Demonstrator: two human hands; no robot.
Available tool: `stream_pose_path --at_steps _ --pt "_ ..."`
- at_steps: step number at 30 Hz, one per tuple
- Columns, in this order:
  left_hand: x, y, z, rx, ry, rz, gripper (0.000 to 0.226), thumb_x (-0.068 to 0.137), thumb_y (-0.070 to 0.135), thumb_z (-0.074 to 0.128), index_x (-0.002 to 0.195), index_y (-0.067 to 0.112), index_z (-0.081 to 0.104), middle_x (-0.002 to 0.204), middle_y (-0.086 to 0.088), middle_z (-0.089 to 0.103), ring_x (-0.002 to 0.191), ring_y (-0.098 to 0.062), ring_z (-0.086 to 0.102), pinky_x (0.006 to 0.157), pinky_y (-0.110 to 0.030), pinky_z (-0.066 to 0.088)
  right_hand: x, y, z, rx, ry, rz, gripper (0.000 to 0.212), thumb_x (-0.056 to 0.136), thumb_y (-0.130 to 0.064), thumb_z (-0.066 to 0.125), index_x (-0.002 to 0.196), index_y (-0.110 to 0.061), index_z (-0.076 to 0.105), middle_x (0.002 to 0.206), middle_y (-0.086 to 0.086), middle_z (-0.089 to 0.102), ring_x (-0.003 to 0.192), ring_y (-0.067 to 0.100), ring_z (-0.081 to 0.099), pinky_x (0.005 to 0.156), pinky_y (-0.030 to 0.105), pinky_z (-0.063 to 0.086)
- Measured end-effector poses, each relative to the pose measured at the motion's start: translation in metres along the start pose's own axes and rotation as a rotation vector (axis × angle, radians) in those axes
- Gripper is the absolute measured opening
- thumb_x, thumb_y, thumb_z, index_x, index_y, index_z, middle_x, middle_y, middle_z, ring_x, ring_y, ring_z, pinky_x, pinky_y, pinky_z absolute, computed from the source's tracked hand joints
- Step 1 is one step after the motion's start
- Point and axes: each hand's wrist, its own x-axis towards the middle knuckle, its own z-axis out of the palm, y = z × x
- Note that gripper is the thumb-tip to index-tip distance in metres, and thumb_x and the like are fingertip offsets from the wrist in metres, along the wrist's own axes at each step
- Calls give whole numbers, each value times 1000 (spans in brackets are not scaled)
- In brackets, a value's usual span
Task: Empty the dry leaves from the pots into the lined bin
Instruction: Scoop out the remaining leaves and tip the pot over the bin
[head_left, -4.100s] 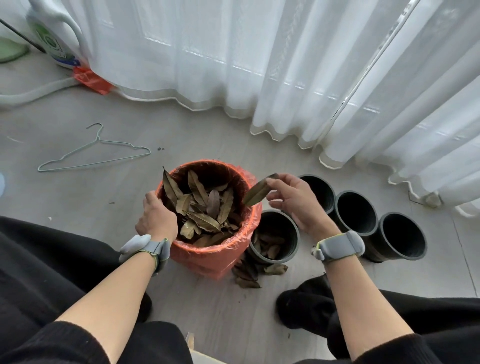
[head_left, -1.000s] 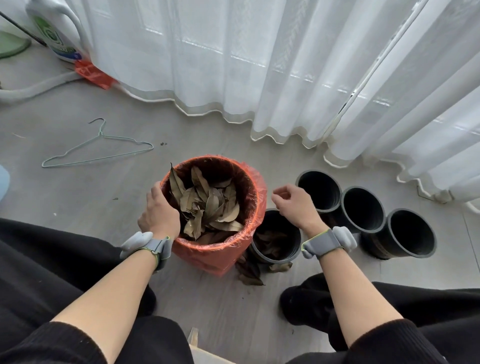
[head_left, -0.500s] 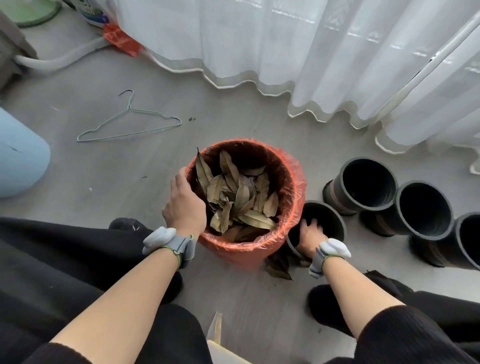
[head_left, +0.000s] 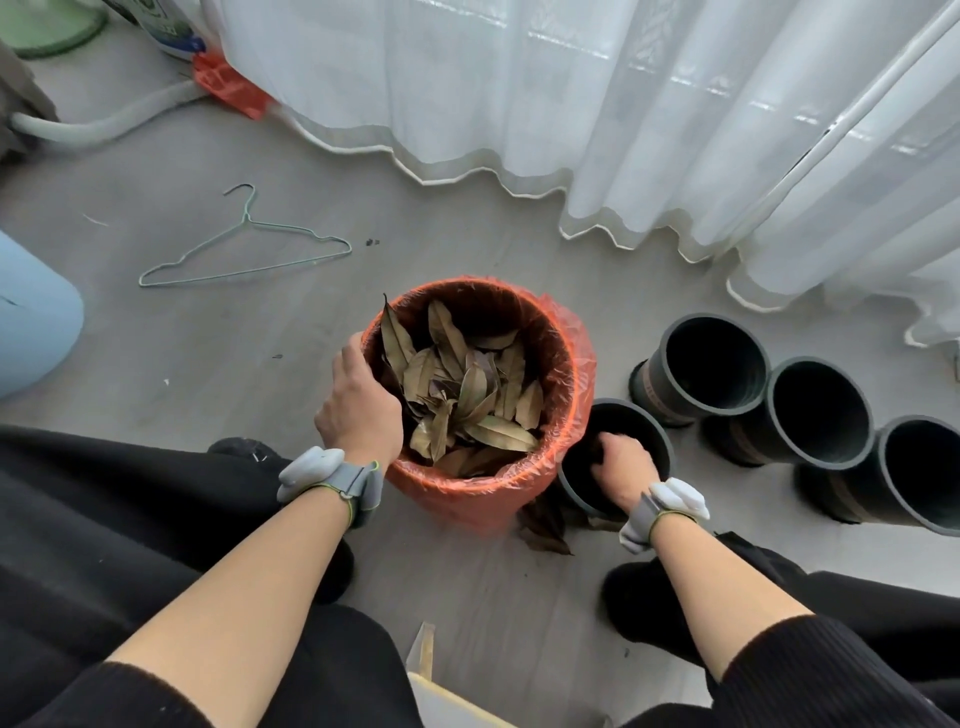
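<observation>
Because the right hand (head_left: 618, 462) reaches down into the nearest pot (head_left: 647, 423), its fingertips are lost in the dark interior. I cannot tell whether that grip has closed on anything or holds nothing. The left hand (head_left: 358, 410) grips the near rim of the lined bin (head_left: 579, 364), with the thumb lying outside against the orange liner. Its fingers are curled over the edge and hidden among the dry leaves (head_left: 467, 395) heaped just inside that grip. The bin and the nearest pot stand touching, so the right grip sits just beside the bin's wall. A few loose leaves (head_left: 545, 525) lie on the floor (head_left: 208, 364) under where the two meet, partly shadowed and hard to count. Beyond the right grip and out to its right stand three dark pots (head_left: 821, 410) in a close row. Their insides are too black to read, and the outermost is cut by the frame edge. Well away from the left grip, a thin wire hanger (head_left: 244, 254) lies flat on the grey floor. A pale blue object (head_left: 31, 322) farther out is cropped at the border, its kind unclear. A white sheer curtain (head_left: 571, 104) pools along the far side, with a white hose (head_left: 104, 127) and a scrap of orange plastic (head_left: 228, 85) at its hem. Grey wristbands (head_left: 332, 478) sit on both wrists.
</observation>
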Motion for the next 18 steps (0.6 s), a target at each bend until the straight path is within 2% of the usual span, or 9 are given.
stream_pose_path --at_steps 4,7,9,11,15,18 --pt "1 -2 -1 3 -4 -16 49 93 5 37 139 21 32 132 -8 48 96 -40 58 70 -43 37 -8 2 -12 214 43 28 22 81 -16 68 104 -15 68 108 6 68 104 27 62 84 31 47" --pt "-1 0 -3 -9 -19 -18 49 92 5 36 139 20 32 132 -9 48 96 -43 58 72 -46 39 -15 9 -26 381 38 57 15 80 -12 74 94 -15 68 98 6 69 92 24 67 84 34 55" --pt "-1 1 -3 -7 -22 -25 50 92 4 37 139 20 32 133 -10 47 96 -44 57 72 -47 39 -21 13 -35 604 2 95 14 79 -5 76 83 -14 65 87 8 68 78 21 68 75 38 61" --pt "0 1 -3 -8 -26 -35 51 91 4 37 139 20 33 134 -11 47 97 -45 57 72 -45 37 -27 14 -40 844 -51 133 16 80 1 75 81 -9 63 85 12 66 76 23 68 71 40 62" --pt "-1 4 -3 -19 -46 -34 53 90 2 37 139 20 32 134 -10 46 98 -46 57 75 -47 39 -44 17 -45 1086 -89 186 16 81 6 73 84 -4 61 82 12 63 72 19 66 56 27 60" --pt "-2 6 -3 -15 -59 -35 55 88 1 38 139 20 32 131 -11 46 99 -46 56 76 -48 39 -55 18 -48 1215 -132 231 14 82 6 71 85 -3 61 87 14 61 82 23 65 68 32 61"
